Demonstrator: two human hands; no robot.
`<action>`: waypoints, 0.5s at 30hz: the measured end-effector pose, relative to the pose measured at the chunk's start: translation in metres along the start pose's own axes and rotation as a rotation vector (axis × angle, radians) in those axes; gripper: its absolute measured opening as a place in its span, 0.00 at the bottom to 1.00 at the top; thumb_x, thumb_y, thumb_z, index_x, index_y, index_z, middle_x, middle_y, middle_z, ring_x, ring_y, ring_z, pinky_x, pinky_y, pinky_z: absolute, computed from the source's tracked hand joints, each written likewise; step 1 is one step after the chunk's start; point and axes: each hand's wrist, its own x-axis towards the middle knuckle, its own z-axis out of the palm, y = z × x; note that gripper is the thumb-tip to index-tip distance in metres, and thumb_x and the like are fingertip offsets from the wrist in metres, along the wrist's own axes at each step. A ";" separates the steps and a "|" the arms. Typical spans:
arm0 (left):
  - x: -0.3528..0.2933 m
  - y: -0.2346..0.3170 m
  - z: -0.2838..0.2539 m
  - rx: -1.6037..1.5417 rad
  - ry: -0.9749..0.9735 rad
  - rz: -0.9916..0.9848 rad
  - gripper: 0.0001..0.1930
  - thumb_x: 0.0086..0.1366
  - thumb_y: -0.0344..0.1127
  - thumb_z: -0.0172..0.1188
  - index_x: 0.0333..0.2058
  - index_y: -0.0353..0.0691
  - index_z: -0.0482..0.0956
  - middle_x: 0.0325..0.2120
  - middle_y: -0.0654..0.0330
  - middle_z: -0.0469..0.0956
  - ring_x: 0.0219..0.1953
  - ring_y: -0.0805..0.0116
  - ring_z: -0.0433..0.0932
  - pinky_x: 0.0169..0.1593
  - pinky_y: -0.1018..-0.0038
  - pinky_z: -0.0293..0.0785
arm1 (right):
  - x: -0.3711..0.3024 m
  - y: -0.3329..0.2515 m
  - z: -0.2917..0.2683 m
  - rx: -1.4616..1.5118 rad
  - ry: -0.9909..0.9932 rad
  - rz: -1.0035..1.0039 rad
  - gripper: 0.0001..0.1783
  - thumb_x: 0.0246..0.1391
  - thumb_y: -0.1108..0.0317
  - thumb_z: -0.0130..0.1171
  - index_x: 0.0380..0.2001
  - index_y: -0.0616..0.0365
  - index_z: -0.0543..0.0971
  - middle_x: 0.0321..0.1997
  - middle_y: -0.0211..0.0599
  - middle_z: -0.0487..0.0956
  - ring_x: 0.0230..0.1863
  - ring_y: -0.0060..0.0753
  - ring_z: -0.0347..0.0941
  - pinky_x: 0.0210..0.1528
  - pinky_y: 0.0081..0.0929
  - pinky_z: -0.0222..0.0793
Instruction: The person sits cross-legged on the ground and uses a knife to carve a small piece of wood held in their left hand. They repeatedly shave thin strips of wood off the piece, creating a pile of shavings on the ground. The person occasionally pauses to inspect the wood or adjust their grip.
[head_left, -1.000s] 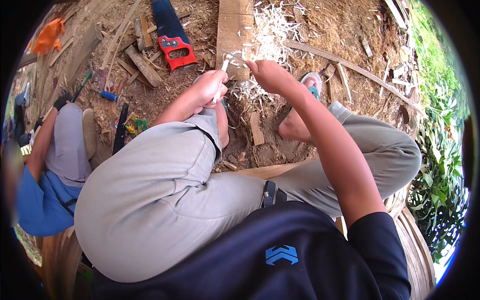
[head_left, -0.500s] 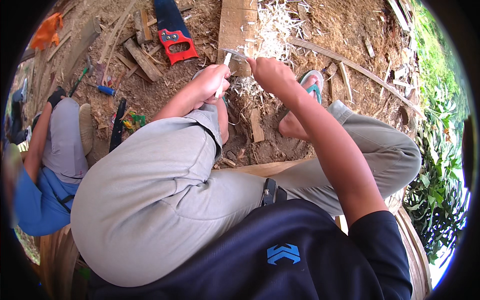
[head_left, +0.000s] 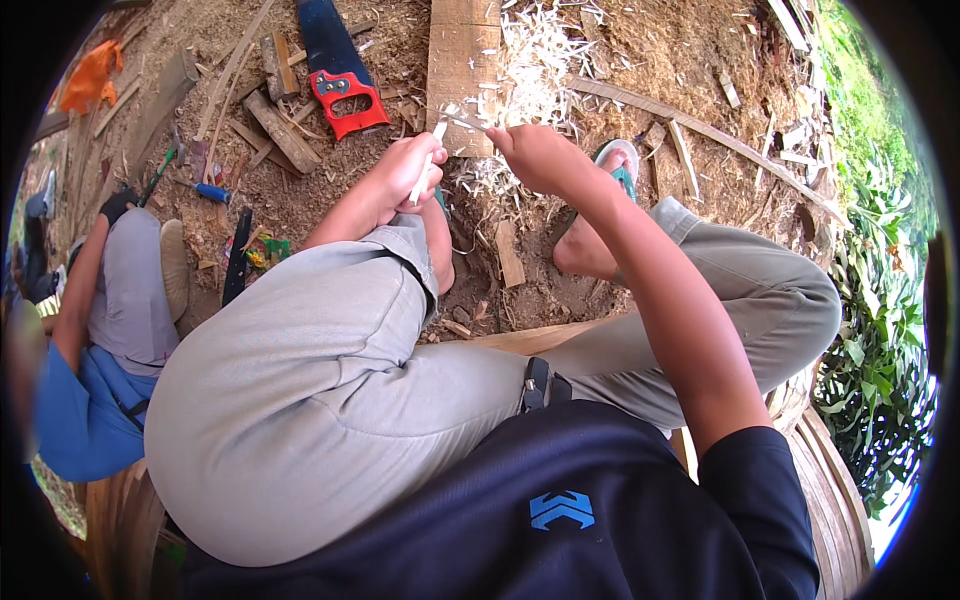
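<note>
My left hand (head_left: 402, 177) is closed around a thin pale wooden stick (head_left: 428, 165), held slanting upward above my left foot. In my right hand (head_left: 540, 157) is a knife, its handle hidden by my fingers. The knife's blade (head_left: 466, 121) points left, its tip close to the stick's upper end, with small pale shavings there. Beneath the blade lies a flat wooden board (head_left: 464, 60), and a heap of pale shavings (head_left: 540, 75) spreads along its right side.
A handsaw with a red handle (head_left: 347, 104) lies left of the board, near wood offcuts (head_left: 281, 130). A blue-handled tool (head_left: 212, 192) is farther left. Another person in a blue shirt (head_left: 95, 410) sits at the far left. Green plants (head_left: 875, 370) grow at the right.
Both hands have shifted slightly left and down in the picture. The blade has moved to the stick's upper end, and shavings now show there. The surroundings have shifted slightly with the view.
</note>
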 end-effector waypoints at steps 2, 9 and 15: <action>-0.001 0.000 0.001 -0.003 0.004 0.004 0.11 0.67 0.43 0.42 0.28 0.47 0.65 0.09 0.69 0.60 0.06 0.80 0.55 0.09 0.79 0.42 | -0.012 -0.010 -0.003 -0.004 -0.012 0.042 0.34 0.69 0.46 0.35 0.32 0.65 0.81 0.32 0.58 0.81 0.39 0.60 0.79 0.45 0.49 0.74; 0.004 -0.002 -0.001 0.014 -0.003 0.012 0.10 0.67 0.42 0.42 0.28 0.47 0.65 0.08 0.69 0.60 0.06 0.79 0.54 0.08 0.78 0.43 | -0.006 -0.012 0.019 -0.118 0.184 0.094 0.31 0.68 0.47 0.38 0.28 0.61 0.82 0.28 0.55 0.81 0.31 0.51 0.82 0.33 0.43 0.78; 0.001 0.000 0.002 0.015 -0.006 0.014 0.10 0.66 0.42 0.43 0.27 0.47 0.65 0.08 0.69 0.60 0.06 0.80 0.54 0.09 0.78 0.43 | 0.004 -0.014 0.012 -0.178 0.177 0.107 0.31 0.69 0.49 0.38 0.25 0.57 0.83 0.25 0.48 0.83 0.29 0.48 0.82 0.29 0.39 0.78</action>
